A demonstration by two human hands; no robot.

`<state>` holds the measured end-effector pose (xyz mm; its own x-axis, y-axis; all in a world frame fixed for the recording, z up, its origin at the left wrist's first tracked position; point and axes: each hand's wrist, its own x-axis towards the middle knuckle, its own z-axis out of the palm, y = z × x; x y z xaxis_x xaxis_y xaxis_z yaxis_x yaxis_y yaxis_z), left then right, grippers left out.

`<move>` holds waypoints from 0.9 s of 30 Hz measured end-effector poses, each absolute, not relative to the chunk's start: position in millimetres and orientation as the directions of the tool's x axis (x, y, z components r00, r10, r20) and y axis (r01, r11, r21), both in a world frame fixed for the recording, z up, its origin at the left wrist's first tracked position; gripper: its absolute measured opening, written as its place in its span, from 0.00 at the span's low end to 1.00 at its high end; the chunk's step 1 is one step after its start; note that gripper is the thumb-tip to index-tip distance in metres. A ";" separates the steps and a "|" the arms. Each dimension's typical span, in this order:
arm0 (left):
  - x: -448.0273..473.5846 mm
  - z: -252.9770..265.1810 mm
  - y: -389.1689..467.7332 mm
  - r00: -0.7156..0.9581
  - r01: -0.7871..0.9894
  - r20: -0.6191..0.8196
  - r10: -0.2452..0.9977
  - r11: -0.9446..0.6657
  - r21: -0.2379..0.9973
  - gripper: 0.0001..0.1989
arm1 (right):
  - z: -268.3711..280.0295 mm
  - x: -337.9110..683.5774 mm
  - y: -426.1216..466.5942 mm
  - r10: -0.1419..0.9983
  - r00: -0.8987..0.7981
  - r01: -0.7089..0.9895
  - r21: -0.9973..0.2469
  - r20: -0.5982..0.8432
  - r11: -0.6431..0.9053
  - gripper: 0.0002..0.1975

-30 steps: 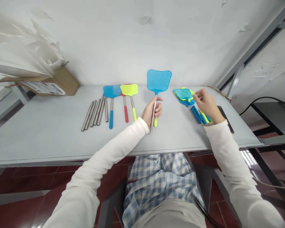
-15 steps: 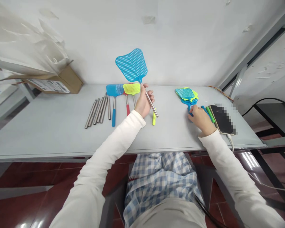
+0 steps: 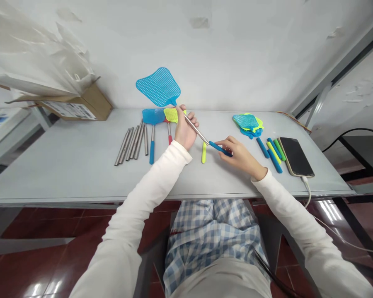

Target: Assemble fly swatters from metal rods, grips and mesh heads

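Observation:
My left hand (image 3: 186, 128) is closed round the metal rod of a blue fly swatter (image 3: 159, 87), its mesh head raised up and to the left. In my right hand (image 3: 238, 155), a blue handle grip (image 3: 219, 147) is pinched between thumb and fingers. One end of that grip meets the lower end of the rod; whether the rod is inside it I cannot tell. On the table behind my left hand lie a blue swatter (image 3: 152, 152), a red-handled swatter (image 3: 170, 139) and one with a yellow head (image 3: 170, 115). A yellow handle (image 3: 204, 153) shows below the rod.
Several metal tubes (image 3: 131, 142) lie at the left. Stacked swatter heads (image 3: 247, 122) lie at the right, with several loose grips (image 3: 274, 161) near a phone (image 3: 296, 157) on a white cable (image 3: 308, 192). An open cardboard box (image 3: 95, 101) stands back left on the grey table (image 3: 81, 165).
My right hand has moved left from beside the stacked heads, bringing a blue grip to the rod's end. The swatter in my left hand has shifted left and tilted further over.

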<state>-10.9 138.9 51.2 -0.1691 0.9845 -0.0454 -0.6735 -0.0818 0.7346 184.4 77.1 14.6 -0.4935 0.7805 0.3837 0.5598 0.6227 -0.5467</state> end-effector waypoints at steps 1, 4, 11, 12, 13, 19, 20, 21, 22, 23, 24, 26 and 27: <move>-11.6 51.6 139.5 -0.176 -0.684 -0.044 0.983 -0.090 0.724 0.16 | 14.7 183.5 77.0 0.777 -0.494 0.557 -0.545 0.390 0.627 0.18; -14.0 52.1 141.7 -0.197 -0.711 -0.037 0.980 -0.117 0.693 0.15 | 15.2 181.8 76.0 0.771 -0.493 0.550 -0.542 0.402 0.635 0.17; -16.7 49.5 144.1 -0.211 -0.765 -0.042 0.977 -0.138 0.629 0.19 | 14.6 175.5 73.4 0.776 -0.465 0.528 -0.571 0.425 0.629 0.16; -16.7 49.3 143.8 -0.216 -0.767 -0.042 0.976 -0.143 0.625 0.19 | 14.4 174.7 73.6 0.777 -0.462 0.525 -0.574 0.428 0.628 0.16; -16.6 49.3 143.4 -0.221 -0.771 -0.036 0.975 -0.153 0.618 0.19 | 14.4 173.8 73.9 0.778 -0.461 0.523 -0.577 0.428 0.627 0.15; -9.9 50.5 136.6 -0.288 -0.710 -0.016 0.957 -0.202 0.675 0.20 | 16.4 164.4 76.8 0.798 -0.437 0.500 -0.626 0.415 0.599 0.14; -7.3 49.9 134.8 -0.282 -0.692 -0.015 0.959 -0.193 0.695 0.20 | 17.0 162.2 77.6 0.805 -0.421 0.496 -0.636 0.419 0.591 0.14; -4.5 48.7 132.9 -0.266 -0.677 -0.007 0.964 -0.182 0.713 0.21 | 17.6 160.3 78.5 0.813 -0.399 0.491 -0.649 0.424 0.580 0.14; -1.7 47.0 131.1 -0.247 -0.658 0.005 0.969 -0.171 0.733 0.21 | 18.2 158.7 79.7 0.823 -0.377 0.485 -0.667 0.425 0.566 0.14; 0.8 44.8 129.5 -0.229 -0.633 0.021 0.973 -0.165 0.756 0.21 | 18.8 157.6 81.2 0.835 -0.354 0.477 -0.687 0.421 0.548 0.14; 2.9 42.2 128.1 -0.212 -0.602 0.042 0.976 -0.165 0.781 0.21 | 19.3 157.1 82.9 0.847 -0.333 0.468 -0.708 0.414 0.530 0.14; 5.1 36.8 126.3 -0.182 -0.535 0.094 0.979 -0.179 0.826 0.22 | 19.8 157.7 86.9 0.865 -0.309 0.451 -0.740 0.396 0.500 0.14; 5.4 34.4 125.8 -0.168 -0.509 0.117 0.979 -0.188 0.840 0.22 | 19.7 158.7 89.1 0.869 -0.300 0.446 -0.748 0.393 0.492 0.14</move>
